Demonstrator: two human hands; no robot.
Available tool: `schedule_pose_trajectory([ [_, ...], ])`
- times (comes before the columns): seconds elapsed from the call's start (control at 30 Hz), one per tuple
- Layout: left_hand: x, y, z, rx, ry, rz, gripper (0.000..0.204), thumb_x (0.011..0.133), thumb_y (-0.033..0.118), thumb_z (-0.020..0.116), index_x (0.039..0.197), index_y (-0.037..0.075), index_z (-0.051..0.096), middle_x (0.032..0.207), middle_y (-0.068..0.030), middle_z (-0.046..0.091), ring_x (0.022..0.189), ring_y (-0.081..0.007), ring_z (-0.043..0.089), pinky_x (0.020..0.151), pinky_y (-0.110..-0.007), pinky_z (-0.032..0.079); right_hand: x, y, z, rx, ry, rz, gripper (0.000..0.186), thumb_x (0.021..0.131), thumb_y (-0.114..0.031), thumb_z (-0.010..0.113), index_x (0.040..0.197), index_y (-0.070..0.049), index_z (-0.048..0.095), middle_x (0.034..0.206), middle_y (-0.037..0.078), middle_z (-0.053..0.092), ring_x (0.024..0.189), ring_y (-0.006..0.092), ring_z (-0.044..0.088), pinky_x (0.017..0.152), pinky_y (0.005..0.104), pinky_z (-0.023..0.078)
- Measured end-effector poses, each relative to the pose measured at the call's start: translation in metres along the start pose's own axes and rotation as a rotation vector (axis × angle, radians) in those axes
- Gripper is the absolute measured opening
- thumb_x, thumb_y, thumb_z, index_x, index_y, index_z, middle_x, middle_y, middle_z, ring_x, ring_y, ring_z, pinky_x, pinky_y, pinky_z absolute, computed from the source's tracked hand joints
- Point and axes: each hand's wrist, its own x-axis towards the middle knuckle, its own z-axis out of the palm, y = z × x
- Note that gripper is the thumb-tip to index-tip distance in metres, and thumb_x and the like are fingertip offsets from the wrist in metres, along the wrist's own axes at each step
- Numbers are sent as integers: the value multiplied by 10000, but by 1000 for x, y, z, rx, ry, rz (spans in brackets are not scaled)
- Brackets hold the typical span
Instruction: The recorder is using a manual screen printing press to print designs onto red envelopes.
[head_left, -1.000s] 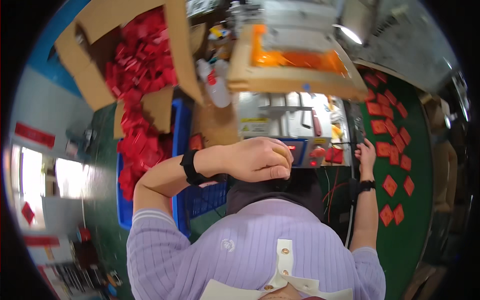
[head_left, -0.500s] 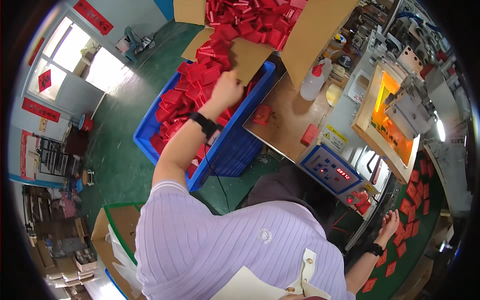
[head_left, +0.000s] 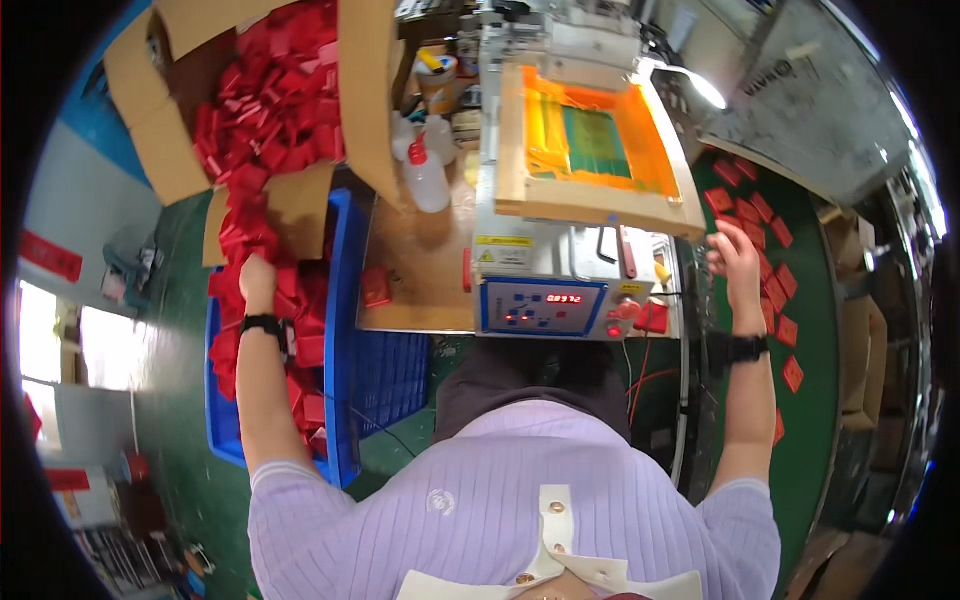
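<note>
My left hand [head_left: 257, 280] is down among the red plastic pieces [head_left: 300, 285] heaped in a blue crate [head_left: 345, 300]. Its fingers are curled in, and whatever they hold is hidden. On the other side, my right hand [head_left: 736, 262] hovers beside a green belt [head_left: 812, 275] that carries several flat red pieces [head_left: 788, 331]. Its fingers are slightly bent and apart, with nothing visible in them. Between my hands stands a printing machine, with an orange and green screen in a wooden frame [head_left: 600, 208] above a blue control panel [head_left: 545, 306].
A cardboard box [head_left: 365, 90] full of red pieces spills over its flap into the crate. On the wooden tabletop [head_left: 425, 295] are a white squeeze bottle [head_left: 428, 183] with a red top and a single red piece [head_left: 376, 287]. A lit lamp [head_left: 710, 92] is near the screen.
My view has turned right, bringing the machine to the middle. My right hand has moved forward along the belt toward the screen frame. The left hand is still at the crate's red pieces.
</note>
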Motion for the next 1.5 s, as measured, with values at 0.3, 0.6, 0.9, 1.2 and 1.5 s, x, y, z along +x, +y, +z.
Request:
schedule_pose_trajectory([
  [0.3,-29,98,-112,-496,100,376,242,886,36,386,1072,-11,533,971,-213,606,948,-326,587,819,-365,455,68,-67,87,-456,-430,-561,534,747,-270,736,1174,-41,510,1041,99,610,954,182,577,790,296,475],
  [0.6,-47,231,-172,-1218,-62,591,228,979,197,377,1102,66,517,1056,-21,509,931,-116,499,802,-255,409,89,-104,165,-512,-719,-656,785,561,-257,831,1224,-43,469,1064,137,613,992,202,573,825,327,468],
  [0.9,-85,268,-207,-1361,-476,445,262,948,229,489,1179,107,480,1101,15,508,923,-67,512,663,-174,407,-52,17,-2,-462,151,-363,836,610,-317,769,1280,24,405,1223,202,497,1140,284,496,955,356,399],
  [1.2,-69,333,-208,-991,-273,915,303,921,134,492,1190,-4,505,1127,-118,581,1029,-207,545,907,-293,399,-136,156,-155,-965,497,80,723,631,-449,740,1216,-100,498,1009,177,631,948,342,606,845,401,467],
  [1.5,-54,431,-199,-1252,-553,836,414,945,314,461,1195,-12,510,1212,-169,527,1130,-258,493,953,-313,373,-110,148,-155,-996,688,-25,623,779,-220,651,1300,8,396,1233,229,504,1124,363,496,951,428,397],
])
